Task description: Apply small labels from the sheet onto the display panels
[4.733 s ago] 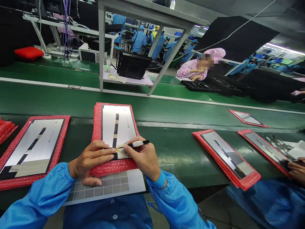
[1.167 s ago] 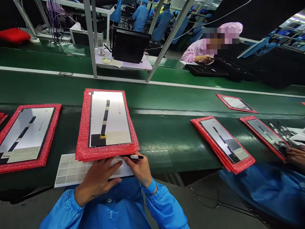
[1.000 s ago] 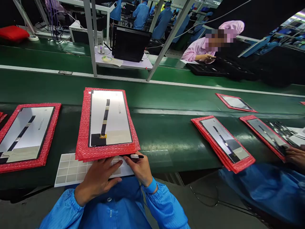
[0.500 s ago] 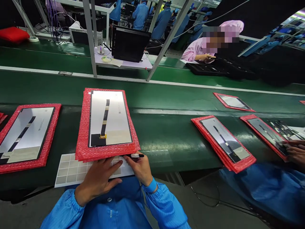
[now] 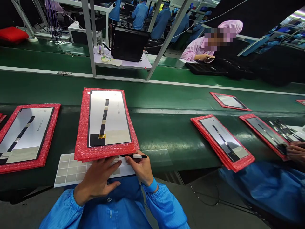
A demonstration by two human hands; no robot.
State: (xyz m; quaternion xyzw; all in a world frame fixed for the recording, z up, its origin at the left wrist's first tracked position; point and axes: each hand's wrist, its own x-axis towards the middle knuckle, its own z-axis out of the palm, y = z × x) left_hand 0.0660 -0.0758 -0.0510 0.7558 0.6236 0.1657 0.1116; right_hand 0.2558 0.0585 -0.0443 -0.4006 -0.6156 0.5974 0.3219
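My left hand (image 5: 100, 176) lies with its fingers stretched out over a white sheet of pale square labels (image 5: 71, 170), its fingertips near the front edge of the red bubble-wrap stack. My right hand (image 5: 141, 167) is closed around a slim black-and-white pen-shaped tool (image 5: 139, 156), held at the sheet's right end. Behind both hands a display panel (image 5: 116, 121) rests on the red bubble-wrap stack (image 5: 82, 140). A dark ribbon cable (image 5: 104, 119) runs down the panel's silvery back to a gold connector. Part of the sheet is hidden beneath the stack and my left hand.
Another panel (image 5: 30, 130) on red wrap lies to the left. At right are wrapped panels (image 5: 224, 140) and, farther back, one on the belt (image 5: 230, 101). A co-worker's hand (image 5: 296, 151) is at the right edge. Metal posts (image 5: 91, 44) and a monitor (image 5: 130, 43) stand beyond.
The pen-shaped tool has shifted slightly to the right in my right hand, showing more of its white part. The far panel on the belt has moved a little left. My left hand has barely moved.
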